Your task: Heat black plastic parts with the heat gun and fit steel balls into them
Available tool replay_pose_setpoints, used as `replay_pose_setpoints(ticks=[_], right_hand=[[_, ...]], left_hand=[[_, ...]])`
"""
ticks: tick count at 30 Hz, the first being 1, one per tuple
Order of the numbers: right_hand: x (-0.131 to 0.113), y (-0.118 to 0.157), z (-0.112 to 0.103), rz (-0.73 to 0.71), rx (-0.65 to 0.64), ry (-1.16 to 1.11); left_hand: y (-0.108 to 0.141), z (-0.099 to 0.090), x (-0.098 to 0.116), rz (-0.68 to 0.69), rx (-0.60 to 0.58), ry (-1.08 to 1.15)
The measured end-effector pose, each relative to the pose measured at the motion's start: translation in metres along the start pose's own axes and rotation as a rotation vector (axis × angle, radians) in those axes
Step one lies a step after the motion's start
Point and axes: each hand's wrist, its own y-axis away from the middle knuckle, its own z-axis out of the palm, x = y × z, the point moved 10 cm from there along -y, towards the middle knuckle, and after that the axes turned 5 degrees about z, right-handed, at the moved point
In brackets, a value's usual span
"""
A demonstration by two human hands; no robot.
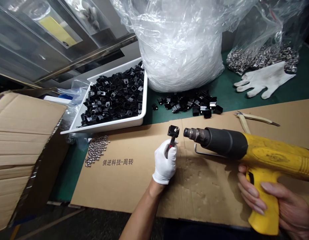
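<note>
The left hand [164,162], in one white glove [167,170], has fingers closed around one small pliers [171,144], and these pliers grip one black piece [173,131] above a cardboard sheet [206,200]. The bare right hand [276,200] has fingers closed on one yellow heat gun [246,146], its nozzle [190,133] just beside the piece. One other white glove [264,80] lies on the green table [226,88], and many black pieces [111,96] fill one white tray [106,125].

Two hands: one white-gloved left hand [165,162], one bare right hand [276,203]. One yellow heat gun [264,156], one pair of pliers [171,144], one white tray [106,125], one large clear plastic bag [179,50], one smaller clear plastic bag [266,33], one loose white work glove [264,80], one cardboard sheet [206,190], one cardboard box [19,140]. Black plastic parts [111,96] and steel balls [96,150]: too many to count.
</note>
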Motion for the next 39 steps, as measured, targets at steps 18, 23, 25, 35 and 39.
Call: replay_pose_setpoints(ticks=[18,23,25,35,39], right_hand=[[-0.0018,0.0018,0.0063,-0.019,-0.046,-0.026],[-0.0002,0.0004,0.0070,-0.020,-0.070,-0.034],[0.0000,-0.0001,0.0076,-0.018,-0.079,-0.040],[-0.0002,0.0003,0.0071,-0.009,-0.085,-0.033],[-0.0011,0.0003,0.0072,-0.013,-0.092,-0.032]], left_hand=[[0.0003,-0.0079,-0.0002,0.041,0.014,-0.033],[-0.0004,-0.0089,0.0030,0.077,0.034,-0.066],[-0.0006,-0.0092,0.0028,0.078,0.039,-0.065],[-0.0004,-0.0091,0.0026,0.084,0.037,-0.072],[-0.0002,-0.0090,0.0022,0.079,0.035,-0.078]])
